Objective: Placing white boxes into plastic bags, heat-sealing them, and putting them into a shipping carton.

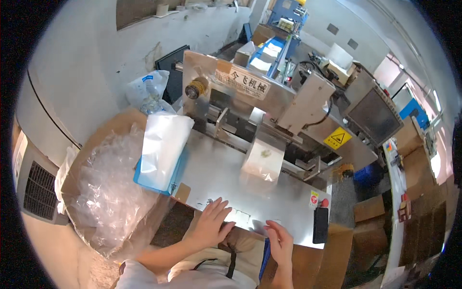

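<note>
My left hand [210, 227] is over the front edge of the metal machine table [207, 161], fingers stretched and spread, with nothing in it. Farther right, my right hand [280, 244] is at the same edge, its fingers loosely bent and apart, also holding nothing. Beyond both hands, a white block-shaped pack [262, 161] with a small greenish mark and shiny film at its near end sits at the machine's opening. On the table's left side, a blue tray [144, 182] holds a stack of whitish plastic bags [164, 144].
A large carton [72, 212] full of crumpled clear film [113, 188] stands at the left. A red button [325, 203] and a black phone-like slab [320, 225] are at the table's right corner. The machine's metal frame [284, 103] spans the back, with a monitor [373, 115] beside it.
</note>
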A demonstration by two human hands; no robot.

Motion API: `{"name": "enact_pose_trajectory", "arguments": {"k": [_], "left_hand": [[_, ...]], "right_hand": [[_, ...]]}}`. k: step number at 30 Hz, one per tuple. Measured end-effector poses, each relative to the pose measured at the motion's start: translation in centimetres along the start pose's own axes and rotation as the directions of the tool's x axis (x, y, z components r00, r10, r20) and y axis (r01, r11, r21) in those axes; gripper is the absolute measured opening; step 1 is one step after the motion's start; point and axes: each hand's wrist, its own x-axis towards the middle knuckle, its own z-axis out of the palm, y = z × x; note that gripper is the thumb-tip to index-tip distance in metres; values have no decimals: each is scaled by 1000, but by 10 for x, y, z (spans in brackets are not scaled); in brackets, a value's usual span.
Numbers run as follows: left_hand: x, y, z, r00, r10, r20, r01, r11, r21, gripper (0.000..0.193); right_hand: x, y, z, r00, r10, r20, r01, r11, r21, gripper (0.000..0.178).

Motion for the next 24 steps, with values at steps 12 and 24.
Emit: {"name": "enact_pose_trajectory", "arguments": {"k": [12,24], "left_hand": [[20,17,7,999,-1,-46,8,988,154,52],[34,-8,17,944,-240,-225,170,942,-289,50]], "right_hand": [[49,-52,52,857,-495,143,492,703,-514,43],[73,-31,42,853,-490,183,506,687,-521,46]]}}
